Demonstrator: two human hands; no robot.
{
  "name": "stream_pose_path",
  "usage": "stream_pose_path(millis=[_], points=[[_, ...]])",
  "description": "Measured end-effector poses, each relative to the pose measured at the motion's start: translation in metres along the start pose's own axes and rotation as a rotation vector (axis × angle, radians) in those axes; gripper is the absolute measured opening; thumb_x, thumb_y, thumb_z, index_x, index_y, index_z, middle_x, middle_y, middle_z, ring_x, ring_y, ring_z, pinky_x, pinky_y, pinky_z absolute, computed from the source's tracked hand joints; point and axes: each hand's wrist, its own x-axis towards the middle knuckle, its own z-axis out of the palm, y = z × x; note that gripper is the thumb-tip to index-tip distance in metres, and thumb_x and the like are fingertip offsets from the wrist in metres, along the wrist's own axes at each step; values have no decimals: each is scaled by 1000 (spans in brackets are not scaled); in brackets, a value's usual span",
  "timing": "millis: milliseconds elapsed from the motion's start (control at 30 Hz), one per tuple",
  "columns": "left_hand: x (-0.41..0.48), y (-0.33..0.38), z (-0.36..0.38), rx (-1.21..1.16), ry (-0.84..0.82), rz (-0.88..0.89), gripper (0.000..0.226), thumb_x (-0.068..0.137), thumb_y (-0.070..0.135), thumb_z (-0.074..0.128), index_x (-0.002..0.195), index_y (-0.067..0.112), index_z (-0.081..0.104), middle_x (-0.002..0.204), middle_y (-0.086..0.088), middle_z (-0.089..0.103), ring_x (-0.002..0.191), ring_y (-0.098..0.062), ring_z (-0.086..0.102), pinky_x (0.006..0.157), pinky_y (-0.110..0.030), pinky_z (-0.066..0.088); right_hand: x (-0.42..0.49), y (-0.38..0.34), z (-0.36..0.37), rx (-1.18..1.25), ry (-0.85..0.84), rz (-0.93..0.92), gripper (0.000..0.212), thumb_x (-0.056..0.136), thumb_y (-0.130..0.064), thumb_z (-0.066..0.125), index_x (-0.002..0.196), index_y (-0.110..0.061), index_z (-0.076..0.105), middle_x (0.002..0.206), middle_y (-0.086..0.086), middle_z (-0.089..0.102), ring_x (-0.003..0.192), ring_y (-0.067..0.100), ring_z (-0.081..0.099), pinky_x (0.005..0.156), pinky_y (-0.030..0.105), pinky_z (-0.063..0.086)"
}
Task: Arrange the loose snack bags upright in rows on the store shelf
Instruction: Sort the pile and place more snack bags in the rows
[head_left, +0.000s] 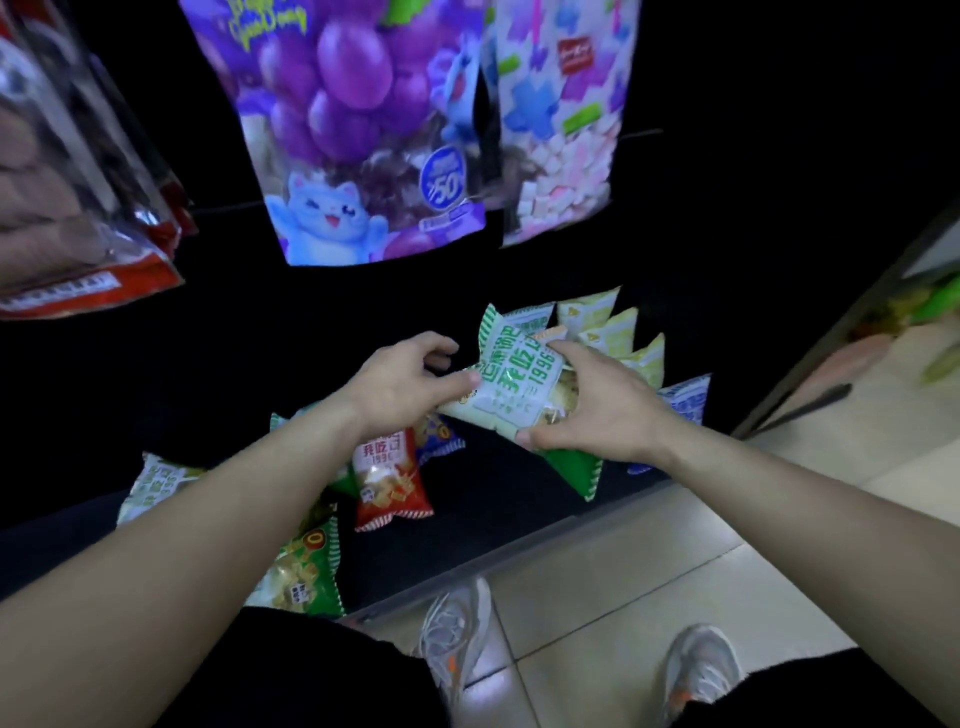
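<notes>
A green-and-white snack bag (511, 379) is held tilted above the dark bottom shelf (483, 499). My right hand (597, 405) grips its right side and lower edge. My left hand (410, 382) pinches its left edge with the fingertips. Behind it, pale yellow-green bags (610, 325) stand upright in a row, with a blue-and-white bag (685, 402) at the right. Loose bags lie on the shelf to the left: a red one (389, 480), a green one (306, 569), a blue one (439, 434) and a pale green one (156, 483) partly under my left forearm.
Large hanging pouches fill the space above: a purple grape one (358, 124), a pastel one (563, 114) and red ones (83, 182) at the left. The tiled floor (649, 561) and my grey sneakers (454, 629) lie below the shelf edge. Another rack (909, 322) stands at the right.
</notes>
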Motion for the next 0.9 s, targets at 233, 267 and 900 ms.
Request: stream_pose_path(millis=[233, 267, 900], points=[[-15, 59, 44, -444, -105, 34, 57, 73, 34, 83, 123, 21, 60, 104, 2, 72, 89, -13, 71, 71, -23, 56, -44, 18, -20, 112, 120, -22, 115, 44, -83, 73, 142, -43, 26, 136, -21, 45, 122, 8, 45, 99, 39, 44], [-14, 60, 50, -436, -79, 35, 57, 72, 35, 84, 122, 22, 60, 105, 3, 72, 93, -13, 70, 74, -25, 56, -42, 22, -21, 107, 88, -27, 117, 45, -82, 73, 144, -43, 24, 140, -19, 42, 125, 9, 43, 101, 41, 43], [154, -52, 179, 256, -76, -37, 89, 64, 49, 86, 139, 36, 40, 141, -5, 51, 121, -25, 54, 80, -26, 42, -16, 158, 15, -50, -265, 246, 65, 86, -52, 65, 141, -23, 43, 131, 6, 50, 115, 24, 54, 98, 40, 44]])
